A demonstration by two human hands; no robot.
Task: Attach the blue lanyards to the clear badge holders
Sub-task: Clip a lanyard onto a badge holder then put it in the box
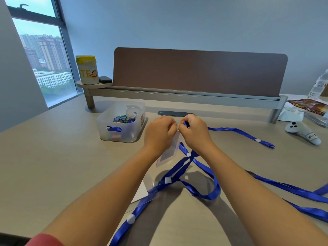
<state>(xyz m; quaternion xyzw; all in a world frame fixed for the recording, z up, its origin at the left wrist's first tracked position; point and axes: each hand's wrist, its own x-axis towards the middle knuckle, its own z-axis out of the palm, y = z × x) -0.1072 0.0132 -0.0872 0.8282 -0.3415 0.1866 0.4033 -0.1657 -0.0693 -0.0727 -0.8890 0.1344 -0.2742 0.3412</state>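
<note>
1. Two hands: left, right.
2. Two clear holders.
3. Blue lanyards: several, overlapping; exact count unclear.
4. One bin.
5. One canister.
6. One controller.

clear badge holder: held tilted | blue lanyard: looped below

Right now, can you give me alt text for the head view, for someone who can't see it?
Two hands, left hand and right hand, meet above a desk, pinching the top of a clear badge holder and the end of a blue lanyard. More lanyards trail across the desk, and a clear bin of small clips sits to the left.
</note>
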